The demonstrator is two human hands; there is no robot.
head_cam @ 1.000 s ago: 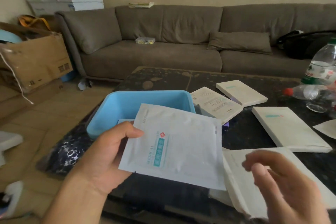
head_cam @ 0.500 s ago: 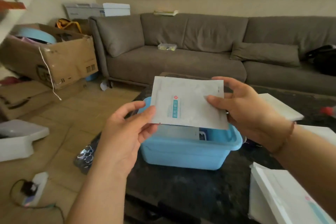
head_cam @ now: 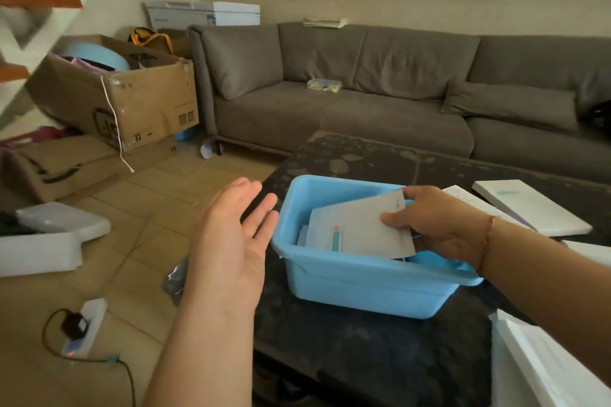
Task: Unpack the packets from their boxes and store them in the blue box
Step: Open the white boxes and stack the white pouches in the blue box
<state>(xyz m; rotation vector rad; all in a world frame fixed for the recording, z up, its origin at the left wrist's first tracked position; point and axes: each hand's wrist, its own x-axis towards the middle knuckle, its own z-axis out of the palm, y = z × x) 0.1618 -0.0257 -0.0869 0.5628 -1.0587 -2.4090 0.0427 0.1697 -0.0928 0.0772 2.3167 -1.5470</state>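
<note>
A blue box (head_cam: 367,287) stands on the dark table (head_cam: 380,350), with other packets lying inside it. My right hand (head_cam: 436,225) pinches a white packet (head_cam: 360,228) by its right edge and holds it tilted, its lower part inside the blue box. Just left of the box my left hand (head_cam: 238,235) hovers with the palm up and the fingers straight, holding nothing. White flat boxes lie on the table at the right (head_cam: 532,208) and at the bottom right corner (head_cam: 545,370).
A grey sofa (head_cam: 363,109) runs behind the table. On the floor at the left are cardboard boxes (head_cam: 132,99), a white tray-like object (head_cam: 49,238), and a power strip with a cable (head_cam: 82,327).
My left hand has let go of the packet and moved off to the left. My right hand has lowered the packet from above the blue box into it.
</note>
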